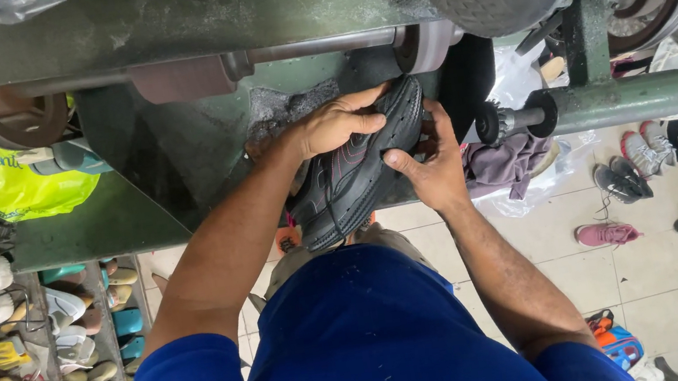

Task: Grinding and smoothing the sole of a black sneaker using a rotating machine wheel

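Both my hands grip a black shoe [358, 170], left hand [336, 123] fingers wrapped over the sole, right hand [433, 164] pinching its edge, pressing it at the grinding wheel [425, 46]. Mid-sanding, I judge; next needs steady rotation.

The tiled floor [559, 248] is pale. A pink shoe [607, 233] lies on it to the right, with grey sneakers [620, 180] farther off. On the left, shelves [34, 348] hold many shoes.
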